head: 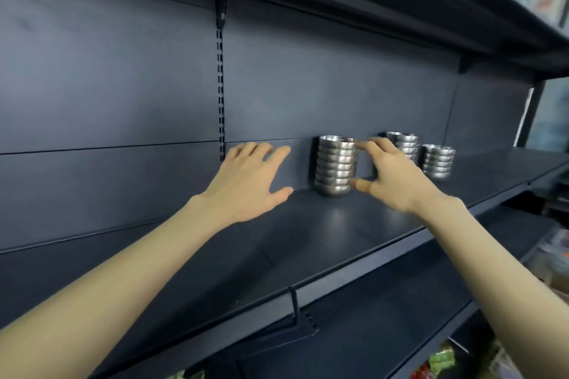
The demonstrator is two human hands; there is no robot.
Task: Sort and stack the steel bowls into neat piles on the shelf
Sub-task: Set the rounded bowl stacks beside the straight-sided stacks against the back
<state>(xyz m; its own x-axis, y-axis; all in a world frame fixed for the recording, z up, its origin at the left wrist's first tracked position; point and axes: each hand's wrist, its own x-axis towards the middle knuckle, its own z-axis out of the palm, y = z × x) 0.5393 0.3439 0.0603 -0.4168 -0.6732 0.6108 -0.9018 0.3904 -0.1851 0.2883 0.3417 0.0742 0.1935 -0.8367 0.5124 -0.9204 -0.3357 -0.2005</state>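
Three piles of nested steel bowls stand at the back of the dark shelf. The nearest pile is the tallest, against the back panel. A second pile is partly hidden behind my right hand, and a shorter third pile stands furthest right. My right hand is spread just right of the nearest pile, fingertips at its top rim and thumb near its base, holding nothing. My left hand hovers open to the left of that pile, not touching it.
An upper shelf overhangs close above. A slotted upright runs down the back panel left of the piles. Bare shelf surface lies in front of and left of the piles. Colourful packaged goods sit on a lower shelf at bottom right.
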